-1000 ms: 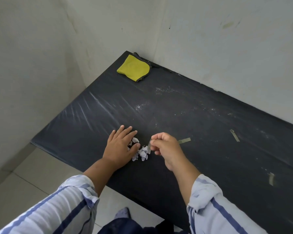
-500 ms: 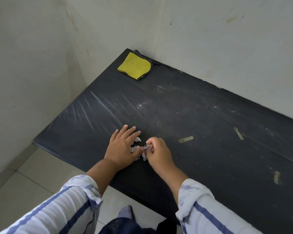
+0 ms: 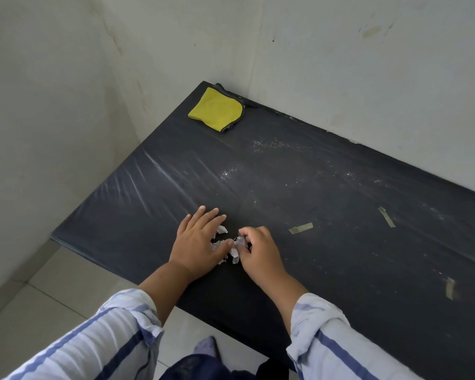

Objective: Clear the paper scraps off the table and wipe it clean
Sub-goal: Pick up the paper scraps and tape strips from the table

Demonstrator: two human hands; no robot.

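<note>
A small heap of white paper scraps (image 3: 232, 249) lies near the front edge of the black table (image 3: 313, 187). My left hand (image 3: 199, 242) rests flat on the table, fingers apart, cupped against the left side of the heap and covering part of it. My right hand (image 3: 255, 249) presses in from the right, its fingertips curled around some of the scraps. A folded yellow cloth (image 3: 217, 109) lies in the far left corner of the table.
Three strips of tape (image 3: 300, 228) stick to the table right of my hands. White dust specks (image 3: 232, 171) streak the middle. Walls close the far and left sides. Tiled floor (image 3: 52, 297) lies below the front edge.
My right hand has come down and left onto the heap, meeting my left hand. The left hand has stayed against the scraps.
</note>
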